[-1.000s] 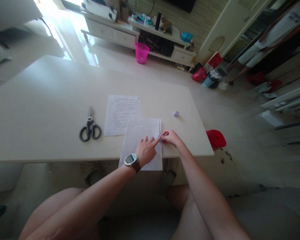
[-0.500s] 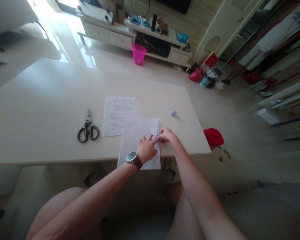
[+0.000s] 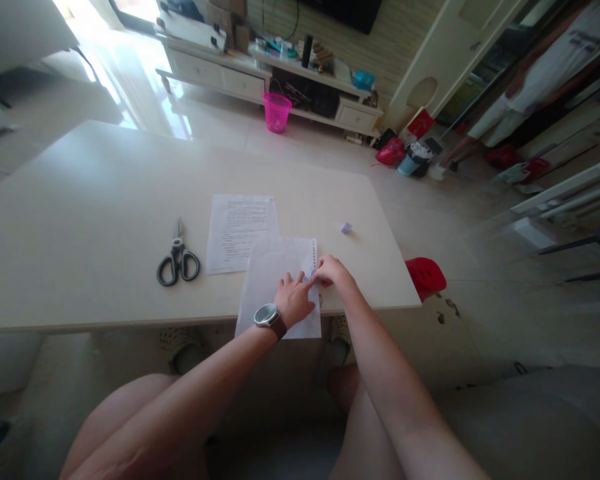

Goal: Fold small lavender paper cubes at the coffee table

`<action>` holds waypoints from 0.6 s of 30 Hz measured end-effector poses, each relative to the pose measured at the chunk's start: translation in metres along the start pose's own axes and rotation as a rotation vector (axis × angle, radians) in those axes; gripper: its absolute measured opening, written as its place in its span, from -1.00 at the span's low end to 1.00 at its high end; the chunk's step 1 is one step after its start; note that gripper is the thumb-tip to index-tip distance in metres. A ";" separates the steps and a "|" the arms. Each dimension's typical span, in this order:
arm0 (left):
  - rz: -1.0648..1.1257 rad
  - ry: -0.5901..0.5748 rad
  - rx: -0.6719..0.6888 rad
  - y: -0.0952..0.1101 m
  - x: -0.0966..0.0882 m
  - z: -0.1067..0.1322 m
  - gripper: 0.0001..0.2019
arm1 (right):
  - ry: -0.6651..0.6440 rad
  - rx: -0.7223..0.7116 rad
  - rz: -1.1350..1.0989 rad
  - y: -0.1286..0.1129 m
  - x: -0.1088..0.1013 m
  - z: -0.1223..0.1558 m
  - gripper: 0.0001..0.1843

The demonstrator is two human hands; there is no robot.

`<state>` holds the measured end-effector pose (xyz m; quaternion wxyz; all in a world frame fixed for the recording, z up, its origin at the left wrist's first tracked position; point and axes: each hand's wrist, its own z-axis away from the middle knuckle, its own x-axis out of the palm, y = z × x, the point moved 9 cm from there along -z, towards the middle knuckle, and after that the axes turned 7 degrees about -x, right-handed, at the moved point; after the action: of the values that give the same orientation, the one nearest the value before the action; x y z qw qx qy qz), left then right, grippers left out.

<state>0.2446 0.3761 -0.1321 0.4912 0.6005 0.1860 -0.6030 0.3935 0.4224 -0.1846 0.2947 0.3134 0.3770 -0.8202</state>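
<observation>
My left hand [image 3: 295, 300], a watch [image 3: 266, 315] on its wrist, lies with fingers spread on a white sheet of paper [image 3: 265, 280]. The sheet has a row of punched holes along its right side, and its lower part sticks out past the table's near edge. At that right side my right hand [image 3: 331, 269] is closed in a pinch, close to the left fingertips. A small pale purple bit shows between the hands; I cannot make out what the right fingers hold. A printed page [image 3: 240, 230] lies partly under the sheet.
Scissors [image 3: 178, 257] with dark handles lie left of the papers. A small pale purple piece [image 3: 347, 228] lies right of them on the table [image 3: 130, 173]. Beyond stand a pink basket [image 3: 277, 113] and a low cabinet [image 3: 240, 81]. Another person [image 3: 535, 87] stands at the far right.
My hands stay in nearly the same place on the sheet, with the right fingers shifted very slightly left. The person at the far right has changed stance, and the view has tilted slightly.
</observation>
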 end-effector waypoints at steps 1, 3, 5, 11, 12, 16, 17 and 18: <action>-0.002 -0.001 0.001 0.000 0.000 0.000 -0.28 | -0.004 0.001 -0.010 0.000 0.000 0.000 -0.82; -0.012 -0.004 0.009 0.000 -0.001 0.000 -0.25 | -0.019 0.010 -0.049 0.001 0.000 0.002 -0.83; -0.030 -0.012 0.028 0.000 0.000 0.002 -0.20 | -0.046 0.020 -0.103 0.003 0.000 0.005 -0.84; -0.062 -0.022 0.071 -0.003 0.002 0.008 -0.19 | -0.060 0.037 -0.127 0.024 -0.015 0.009 -0.85; -0.054 -0.020 0.080 -0.004 0.003 0.009 -0.19 | -0.025 0.037 -0.096 0.030 -0.022 0.008 -0.84; -0.043 -0.029 0.117 -0.007 0.004 0.010 -0.25 | 0.171 -0.050 0.036 0.039 -0.050 0.008 -0.81; -0.052 -0.036 0.126 -0.007 0.005 0.010 -0.30 | 0.214 -0.094 0.063 0.038 -0.055 0.009 -0.80; -0.061 -0.042 0.135 -0.007 0.006 0.010 -0.34 | 0.244 -0.143 0.084 0.035 -0.057 0.010 -0.78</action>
<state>0.2345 0.3692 -0.1377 0.4347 0.6136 0.1529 -0.6412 0.4518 0.4090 -0.1526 0.3022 0.4042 0.4541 -0.7342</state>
